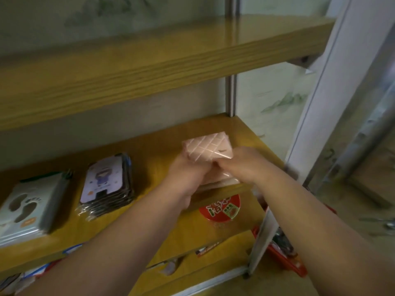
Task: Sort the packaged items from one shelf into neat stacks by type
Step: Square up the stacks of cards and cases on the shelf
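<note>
From the head camera, your left hand and right hand meet at about the two o'clock part of the middle shelf. Both are closed around the near end of a pink packet with a white diamond pattern. More pink packets lie under it and under your wrists, so you look to be squaring up that stack; how many lie below, you cannot tell.

The stack sits close to the shelf's front edge at its right end. If you push the top packet toward twelve o'clock without steadying the lower ones, the slick wrap could let it slide askew. A pull toward six o'clock could drag the lower packets over the lip onto the red-lidded tub on the shelf below.

At nine o'clock the stack of packets with a cartoon figure and, at the far left, the stack with a footprint design stand well apart from your hands. Your left forearm crosses low over the shelf edge near them, so a wide sweep back could clip the cartoon stack, whose wrap edges already fan out loosely.

The frame is soft around your fingers, so how far they wrap under the packet is unclear.
</note>
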`<state>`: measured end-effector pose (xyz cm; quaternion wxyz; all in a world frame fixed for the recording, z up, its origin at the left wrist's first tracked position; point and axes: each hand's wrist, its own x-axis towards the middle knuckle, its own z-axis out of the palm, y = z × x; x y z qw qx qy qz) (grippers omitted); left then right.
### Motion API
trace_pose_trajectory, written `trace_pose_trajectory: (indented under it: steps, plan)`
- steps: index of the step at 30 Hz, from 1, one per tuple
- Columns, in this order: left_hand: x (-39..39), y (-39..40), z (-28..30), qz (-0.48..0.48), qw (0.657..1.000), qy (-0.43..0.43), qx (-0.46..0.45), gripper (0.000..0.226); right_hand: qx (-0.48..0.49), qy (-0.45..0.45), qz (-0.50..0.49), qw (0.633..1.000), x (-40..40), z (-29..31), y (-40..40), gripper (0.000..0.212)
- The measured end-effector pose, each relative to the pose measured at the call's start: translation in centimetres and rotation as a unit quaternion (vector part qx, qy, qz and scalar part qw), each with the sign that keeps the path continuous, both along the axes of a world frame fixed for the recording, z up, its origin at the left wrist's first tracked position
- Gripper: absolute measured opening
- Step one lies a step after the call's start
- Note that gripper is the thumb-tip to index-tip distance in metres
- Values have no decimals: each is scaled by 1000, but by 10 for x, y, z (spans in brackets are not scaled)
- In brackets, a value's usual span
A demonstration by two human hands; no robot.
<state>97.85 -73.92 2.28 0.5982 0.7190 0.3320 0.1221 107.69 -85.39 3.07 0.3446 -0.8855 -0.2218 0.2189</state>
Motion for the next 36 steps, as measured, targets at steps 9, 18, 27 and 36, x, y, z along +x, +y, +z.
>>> trace_pose_trajectory:
  steps: [9, 18, 27, 36]
  plan:
    - [19, 25, 12, 0, 972, 51, -230, 31, 80, 133, -8, 988, 12, -8, -13, 51]
    - [-5, 22, 2, -58, 974, -126, 181, 48, 287, 59, 39, 955, 10, -17, -3, 56]
    - [1, 15, -30, -98, 963, -102, 231, 70, 236, -40, 25, 970, 10, -40, -4, 34]
    - [5, 10, -16, -18, 986, 54, 154, 52, 144, -23, -32, 989, 27, -23, -6, 21]
